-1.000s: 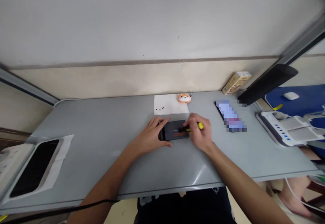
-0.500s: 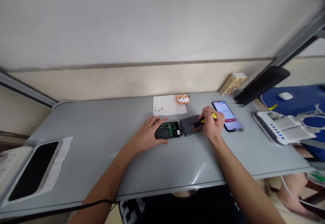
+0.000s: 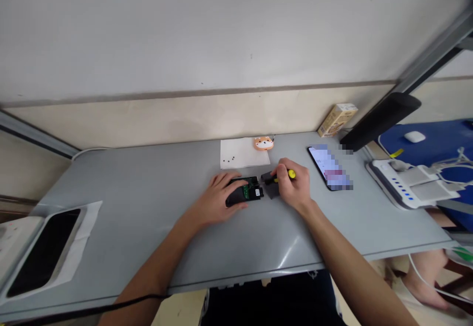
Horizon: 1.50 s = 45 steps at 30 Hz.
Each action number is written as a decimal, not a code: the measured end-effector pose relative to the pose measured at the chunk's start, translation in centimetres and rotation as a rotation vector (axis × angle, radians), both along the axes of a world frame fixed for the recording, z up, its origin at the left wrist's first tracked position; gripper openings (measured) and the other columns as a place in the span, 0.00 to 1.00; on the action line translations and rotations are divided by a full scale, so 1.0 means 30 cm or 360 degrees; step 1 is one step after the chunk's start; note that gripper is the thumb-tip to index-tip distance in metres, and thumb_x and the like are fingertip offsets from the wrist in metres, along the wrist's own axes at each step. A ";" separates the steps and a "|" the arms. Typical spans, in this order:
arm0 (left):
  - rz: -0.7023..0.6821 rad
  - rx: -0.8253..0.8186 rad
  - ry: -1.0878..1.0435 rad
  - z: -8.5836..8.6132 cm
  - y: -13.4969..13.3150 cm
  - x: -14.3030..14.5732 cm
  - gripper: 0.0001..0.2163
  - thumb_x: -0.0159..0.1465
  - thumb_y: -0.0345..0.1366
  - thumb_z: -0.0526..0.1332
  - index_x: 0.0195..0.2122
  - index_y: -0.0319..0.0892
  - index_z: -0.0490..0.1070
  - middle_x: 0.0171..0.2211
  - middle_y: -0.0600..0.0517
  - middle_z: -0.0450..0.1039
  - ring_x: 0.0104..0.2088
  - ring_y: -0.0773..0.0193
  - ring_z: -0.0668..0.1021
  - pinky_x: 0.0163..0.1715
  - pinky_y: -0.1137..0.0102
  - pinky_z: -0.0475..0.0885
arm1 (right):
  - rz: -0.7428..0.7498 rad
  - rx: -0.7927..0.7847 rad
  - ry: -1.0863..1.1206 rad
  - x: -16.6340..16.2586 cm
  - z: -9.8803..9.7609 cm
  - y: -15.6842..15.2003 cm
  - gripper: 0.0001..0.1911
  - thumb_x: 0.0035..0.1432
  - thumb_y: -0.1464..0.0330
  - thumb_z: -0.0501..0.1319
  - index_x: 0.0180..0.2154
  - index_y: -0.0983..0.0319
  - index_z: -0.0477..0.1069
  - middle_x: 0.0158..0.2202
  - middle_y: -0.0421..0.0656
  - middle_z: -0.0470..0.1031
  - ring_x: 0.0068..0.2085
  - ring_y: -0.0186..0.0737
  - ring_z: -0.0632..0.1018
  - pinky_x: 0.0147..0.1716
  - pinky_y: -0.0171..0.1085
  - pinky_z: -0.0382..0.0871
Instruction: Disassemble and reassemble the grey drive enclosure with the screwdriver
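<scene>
A small black device [image 3: 244, 194] with an exposed green circuit board lies on the grey table [image 3: 148, 217]. My left hand [image 3: 216, 200] grips the device's left end, fingers curled over it. My right hand [image 3: 295, 185] is closed on a screwdriver [image 3: 279, 177] with a yellow and black handle, its tip pointing left at the circuit board. The dark grey cover [image 3: 272, 191] of the device lies just under my right hand, mostly hidden by it.
A white paper [image 3: 242, 153] with tiny black screws and an orange animal-face object [image 3: 263, 143] lie behind the device. A phone [image 3: 328, 167] lies to the right, a small carton [image 3: 334, 119] at the wall. A black tray on white cloth [image 3: 44, 247] sits far left.
The cover came off the device and moved right, showing the circuit board. My right hand then came back left, bringing the screwdriver tip to the board. My left hand stayed on the device.
</scene>
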<state>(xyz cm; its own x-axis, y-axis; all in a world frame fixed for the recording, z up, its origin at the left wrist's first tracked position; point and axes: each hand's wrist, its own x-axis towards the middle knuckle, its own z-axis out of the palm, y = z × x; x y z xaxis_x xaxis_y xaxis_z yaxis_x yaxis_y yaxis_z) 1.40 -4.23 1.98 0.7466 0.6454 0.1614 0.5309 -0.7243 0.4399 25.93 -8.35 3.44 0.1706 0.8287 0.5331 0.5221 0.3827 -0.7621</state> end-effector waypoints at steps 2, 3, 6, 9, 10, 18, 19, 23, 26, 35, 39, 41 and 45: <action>-0.0037 -0.0001 0.0000 -0.005 -0.007 0.013 0.18 0.69 0.43 0.63 0.60 0.52 0.70 0.62 0.49 0.67 0.63 0.51 0.67 0.64 0.54 0.62 | -0.0002 -0.0031 0.0046 -0.002 -0.001 0.003 0.14 0.69 0.64 0.56 0.30 0.60 0.69 0.24 0.37 0.68 0.26 0.33 0.68 0.28 0.36 0.60; -0.0043 0.0004 -0.0001 -0.007 -0.010 0.018 0.17 0.69 0.42 0.63 0.59 0.52 0.71 0.62 0.49 0.68 0.63 0.52 0.67 0.63 0.54 0.62 | -0.0020 -0.0024 0.0080 -0.005 -0.001 0.006 0.10 0.68 0.63 0.58 0.33 0.59 0.69 0.25 0.36 0.68 0.26 0.33 0.68 0.29 0.36 0.60; -0.0036 0.0025 -0.0003 -0.013 -0.010 0.026 0.16 0.70 0.40 0.63 0.58 0.53 0.71 0.62 0.51 0.68 0.63 0.53 0.66 0.64 0.54 0.61 | -0.0048 0.0060 0.0170 -0.019 0.000 0.015 0.07 0.65 0.62 0.62 0.41 0.57 0.67 0.32 0.38 0.71 0.31 0.35 0.69 0.33 0.36 0.64; -0.0042 0.0039 0.0005 -0.016 -0.006 0.027 0.16 0.70 0.40 0.63 0.59 0.53 0.71 0.62 0.51 0.68 0.63 0.53 0.66 0.64 0.55 0.60 | 0.0127 0.0086 0.0311 -0.026 0.013 0.029 0.07 0.68 0.61 0.58 0.42 0.57 0.69 0.39 0.42 0.71 0.37 0.37 0.71 0.39 0.38 0.67; -0.0044 0.0048 0.0015 -0.017 -0.005 0.027 0.16 0.70 0.40 0.62 0.58 0.53 0.71 0.62 0.51 0.68 0.63 0.53 0.66 0.63 0.55 0.61 | 0.0227 0.0056 0.0399 -0.024 0.019 0.037 0.08 0.69 0.61 0.57 0.44 0.57 0.70 0.41 0.43 0.70 0.38 0.38 0.71 0.40 0.39 0.67; -0.0036 0.0099 0.0058 -0.015 -0.004 0.035 0.14 0.70 0.40 0.61 0.56 0.51 0.73 0.62 0.49 0.69 0.61 0.51 0.67 0.61 0.53 0.62 | 0.1016 -0.0384 0.1180 -0.034 0.053 0.142 0.16 0.68 0.54 0.54 0.49 0.54 0.69 0.34 0.42 0.67 0.34 0.41 0.71 0.38 0.42 0.68; -0.0037 0.0092 0.0056 -0.016 -0.003 0.035 0.14 0.70 0.40 0.61 0.56 0.51 0.73 0.62 0.49 0.68 0.61 0.51 0.67 0.60 0.53 0.63 | 0.0989 -0.0396 0.1266 -0.048 0.054 0.150 0.15 0.67 0.54 0.54 0.48 0.54 0.68 0.32 0.41 0.66 0.32 0.40 0.69 0.35 0.41 0.67; -0.0051 0.0076 0.0067 -0.018 0.003 0.036 0.15 0.70 0.40 0.61 0.57 0.52 0.72 0.63 0.50 0.68 0.60 0.51 0.68 0.60 0.53 0.63 | 0.0908 -0.0308 0.1504 -0.100 0.053 0.149 0.11 0.68 0.54 0.54 0.40 0.54 0.61 0.25 0.36 0.56 0.24 0.37 0.58 0.26 0.37 0.57; -0.0056 0.0073 0.0085 -0.020 0.004 0.033 0.15 0.70 0.41 0.60 0.57 0.52 0.73 0.64 0.51 0.67 0.61 0.51 0.67 0.61 0.53 0.63 | 0.0956 -0.0296 0.1465 -0.106 0.055 0.133 0.11 0.67 0.56 0.57 0.37 0.54 0.59 0.24 0.35 0.58 0.24 0.36 0.59 0.27 0.37 0.57; -0.0065 0.0098 0.0089 -0.025 0.005 0.026 0.17 0.70 0.40 0.61 0.60 0.55 0.71 0.64 0.51 0.68 0.62 0.51 0.66 0.62 0.53 0.62 | 0.0866 -0.0468 0.1294 -0.082 0.062 0.116 0.19 0.68 0.48 0.49 0.39 0.55 0.64 0.29 0.42 0.64 0.30 0.41 0.67 0.33 0.42 0.67; -0.0066 0.0114 0.0071 -0.037 0.009 0.025 0.17 0.70 0.40 0.62 0.60 0.54 0.72 0.63 0.51 0.68 0.62 0.51 0.67 0.62 0.53 0.63 | 0.0782 -0.0402 0.1351 -0.093 0.061 0.100 0.16 0.67 0.48 0.52 0.41 0.53 0.60 0.26 0.38 0.58 0.27 0.39 0.63 0.31 0.40 0.66; -0.0075 0.0114 0.0077 -0.039 0.009 0.025 0.17 0.70 0.40 0.61 0.59 0.54 0.72 0.64 0.51 0.68 0.62 0.51 0.66 0.62 0.53 0.63 | 0.0770 -0.0401 0.1351 -0.091 0.058 0.102 0.15 0.66 0.50 0.54 0.40 0.52 0.57 0.26 0.37 0.59 0.27 0.39 0.64 0.31 0.40 0.67; -0.0080 0.0125 0.0088 -0.032 0.006 0.026 0.15 0.71 0.41 0.60 0.59 0.53 0.72 0.64 0.52 0.69 0.62 0.51 0.66 0.62 0.53 0.63 | 0.0789 -0.0395 0.1352 -0.075 0.052 0.122 0.13 0.68 0.51 0.53 0.40 0.53 0.60 0.33 0.42 0.67 0.32 0.41 0.70 0.35 0.41 0.70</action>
